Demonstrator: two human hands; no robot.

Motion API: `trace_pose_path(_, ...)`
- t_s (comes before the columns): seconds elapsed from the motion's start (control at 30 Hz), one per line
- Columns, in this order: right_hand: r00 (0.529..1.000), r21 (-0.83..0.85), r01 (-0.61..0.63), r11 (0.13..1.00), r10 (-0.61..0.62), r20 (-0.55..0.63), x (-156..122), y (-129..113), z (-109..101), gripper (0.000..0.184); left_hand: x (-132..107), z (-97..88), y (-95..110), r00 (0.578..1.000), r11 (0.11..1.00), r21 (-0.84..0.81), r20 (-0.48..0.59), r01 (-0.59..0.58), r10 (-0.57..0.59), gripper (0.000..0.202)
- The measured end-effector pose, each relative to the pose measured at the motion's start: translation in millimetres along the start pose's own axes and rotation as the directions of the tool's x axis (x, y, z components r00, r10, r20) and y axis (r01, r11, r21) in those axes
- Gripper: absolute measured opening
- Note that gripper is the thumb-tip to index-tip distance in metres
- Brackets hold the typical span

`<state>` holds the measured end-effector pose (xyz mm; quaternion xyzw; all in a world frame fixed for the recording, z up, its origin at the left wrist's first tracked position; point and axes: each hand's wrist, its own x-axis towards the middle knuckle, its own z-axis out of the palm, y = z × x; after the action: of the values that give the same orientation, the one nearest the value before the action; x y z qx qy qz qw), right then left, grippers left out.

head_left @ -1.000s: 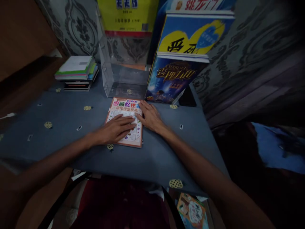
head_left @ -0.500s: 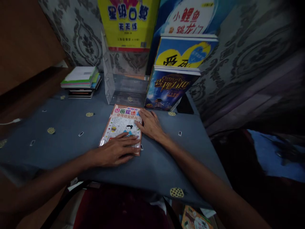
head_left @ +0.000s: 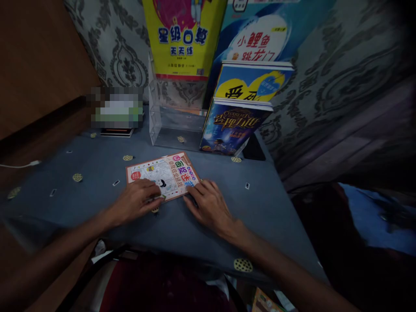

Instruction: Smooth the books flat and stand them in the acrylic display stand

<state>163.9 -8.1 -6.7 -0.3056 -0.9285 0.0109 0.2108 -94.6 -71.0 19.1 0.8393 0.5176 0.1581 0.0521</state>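
The book (head_left: 162,171) lies flat, or nearly so, on the table (head_left: 279,225) in front of the person, set at a slant with its title end toward the right. The left hand (head_left: 139,199) is over its near left part, fingers bent onto the cover. The right hand (head_left: 209,206) is at the title end, fingers curved over the near right corner, thumb by the near edge. Neither hand is clenched (whether they pinch the book or only rest on it, I cannot tell).

Beyond the book, near it, is a clear stand (head_left: 152,123). A yellow book (head_left: 182,43) is upright at its back left; on the right, a dark blue book (head_left: 229,128) leans in front of a heart book (head_left: 253,82), with a teal book (head_left: 260,43) behind. A black flat object (head_left: 254,148) lies right of the stand. To the left are a stack (head_left: 118,115), its upper part blurred out, and a white cable (head_left: 19,164)
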Motion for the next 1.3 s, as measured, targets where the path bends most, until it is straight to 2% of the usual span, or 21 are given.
trace_pose_path(0.13,0.997,0.148,0.022,0.989,-0.011,-0.076,-3,6,6,0.026,16,13.7,11,1.000,0.990,0.139,0.012,-0.027,0.026,0.041)
trace_pose_path(0.2,0.998,0.238,0.005,0.971,0.010,-0.062,2,16,9,0.029,25,23.1,18,0.999,0.986,0.158,0.028,-0.045,0.041,0.047)
trace_pose_path(0.33,1.000,0.346,-0.012,0.938,0.006,0.016,23,40,14,0.036,35,37.6,25,0.997,0.979,0.196,0.060,-0.052,0.041,0.046)
trace_pose_path(0.6,0.995,0.324,-0.049,0.945,0.020,0.093,90,74,36,0.039,34,44.0,22,0.998,0.969,0.241,0.047,-0.061,0.051,0.043)
trace_pose_path(0.73,0.996,0.333,-0.069,0.941,0.044,0.084,100,83,44,0.037,35,43.8,23,0.997,0.961,0.268,0.045,-0.075,0.065,0.042)
trace_pose_path(0.97,0.997,0.392,-0.038,0.919,0.010,0.075,73,86,44,0.040,35,45.6,22,0.997,0.959,0.273,0.027,-0.078,0.073,0.041)
trace_pose_path(1.3,0.995,0.617,-0.096,0.781,0.082,0.051,-12,73,2,0.043,34,48.5,21,0.995,0.951,0.293,0.012,-0.098,0.099,0.041)
